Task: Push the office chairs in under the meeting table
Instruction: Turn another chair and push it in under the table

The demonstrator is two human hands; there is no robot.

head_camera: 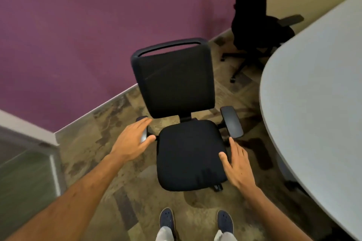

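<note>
A black office chair (176, 84) stands in front of me, its seat facing me and its back toward the purple wall. My left hand (131, 143) rests over the chair's left armrest, fingers curled around it. My right hand (237, 164) lies flat against the seat's right edge, just below the right armrest (232, 121), fingers apart. The pale grey meeting table (317, 94) curves along the right side, apart from this chair. A second black office chair (256, 25) stands farther back by the table's far end.
A purple wall (78, 25) with a white baseboard runs behind the chair. A grey glass-fronted partition (25, 166) stands at the left. The floor is patterned brown carpet. My two feet in dark shoes (166, 219) stand just behind the seat.
</note>
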